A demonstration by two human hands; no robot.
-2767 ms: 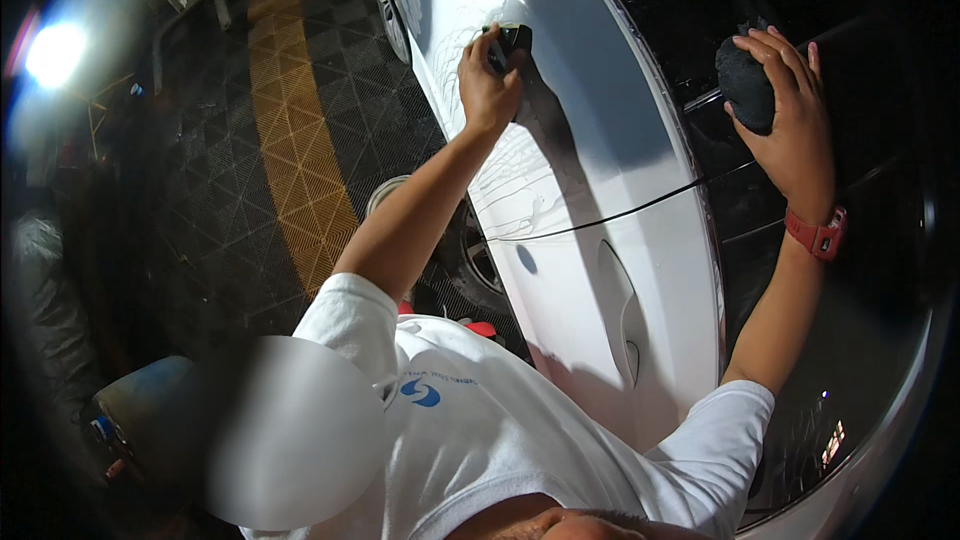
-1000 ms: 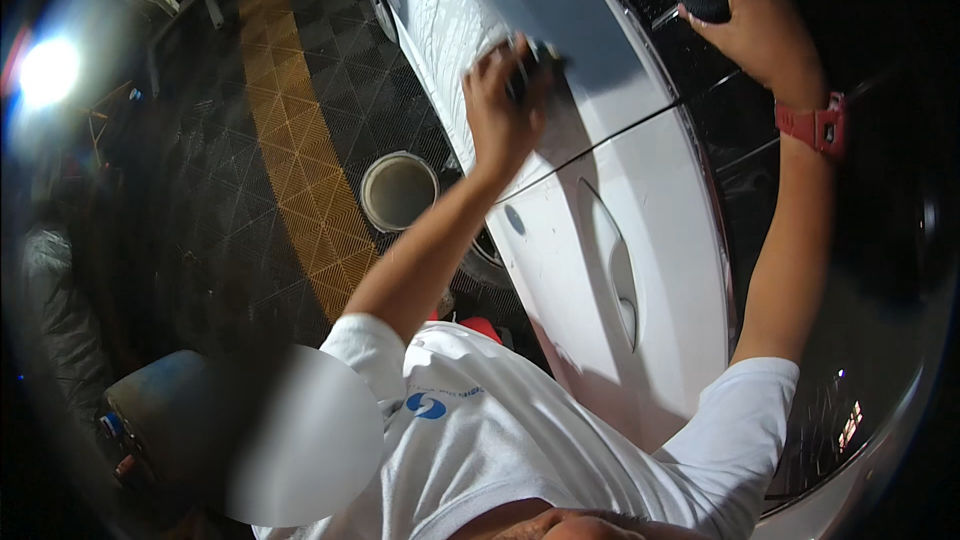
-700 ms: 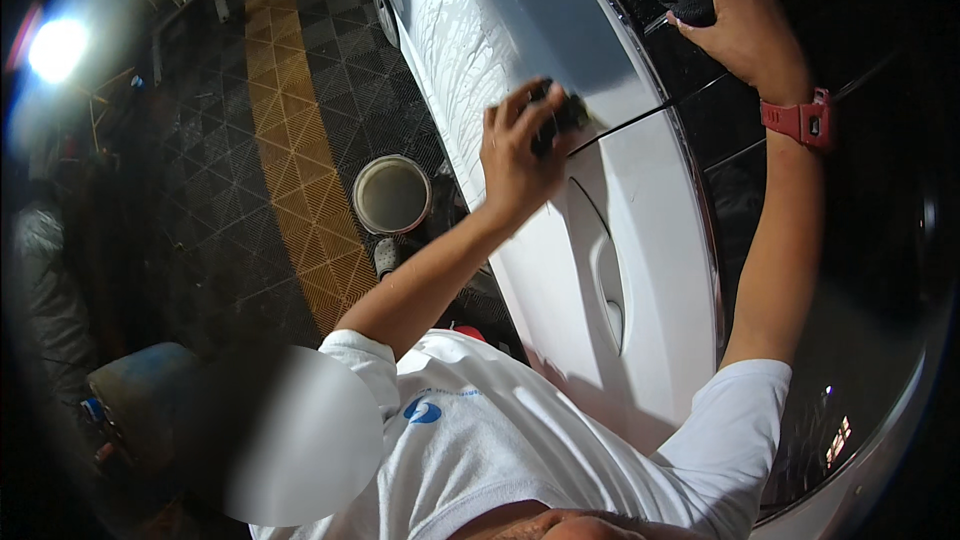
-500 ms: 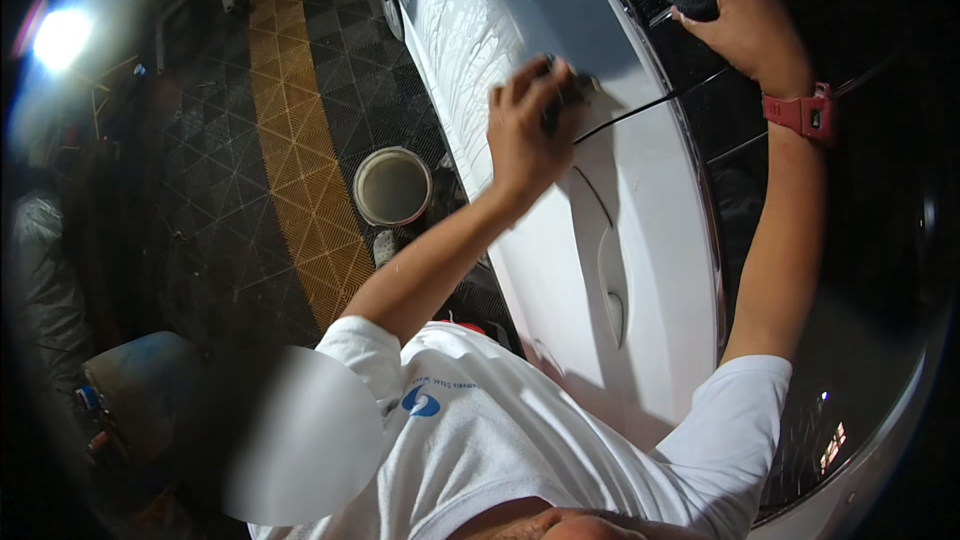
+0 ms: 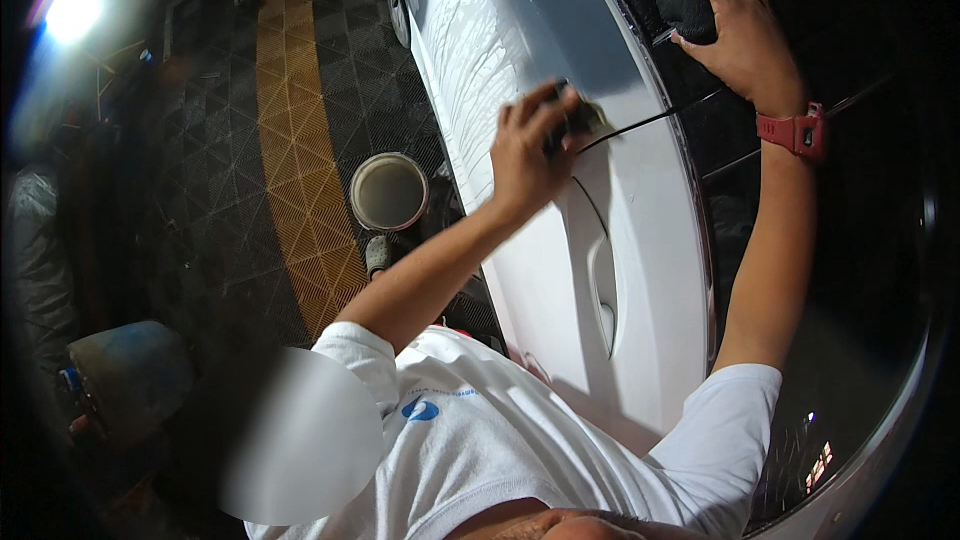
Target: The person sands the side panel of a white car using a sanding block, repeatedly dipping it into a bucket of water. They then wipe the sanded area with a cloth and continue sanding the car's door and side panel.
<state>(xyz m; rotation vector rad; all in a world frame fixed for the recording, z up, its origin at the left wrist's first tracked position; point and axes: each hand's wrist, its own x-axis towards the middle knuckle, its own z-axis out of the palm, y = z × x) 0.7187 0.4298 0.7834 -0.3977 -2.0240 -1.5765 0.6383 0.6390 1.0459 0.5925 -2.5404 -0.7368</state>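
Note:
My left hand is closed around a dark sanding block, slightly blurred, which lies against the car's side near the door gap. Under and beyond it, a grey patch spreads over the white car panel, with milky wet streaks to its left. A black, rounded, textured pad sits in my right hand, with the fingers curled over its edge. That hand rests on the car's dark glossy upper part. A red watch is on my right wrist.
The white door with its handle lies between my arms. Left of the car, a round bucket of cloudy liquid stands on dark floor tiles with a yellow-brown strip. A blue-grey stained container is at lower left. A bright lamp shines at upper left.
My left hand has slid a little toward me and to the right with the sanding block along the panel. My right hand keeps its hold on the black pad. The view has shifted slightly.

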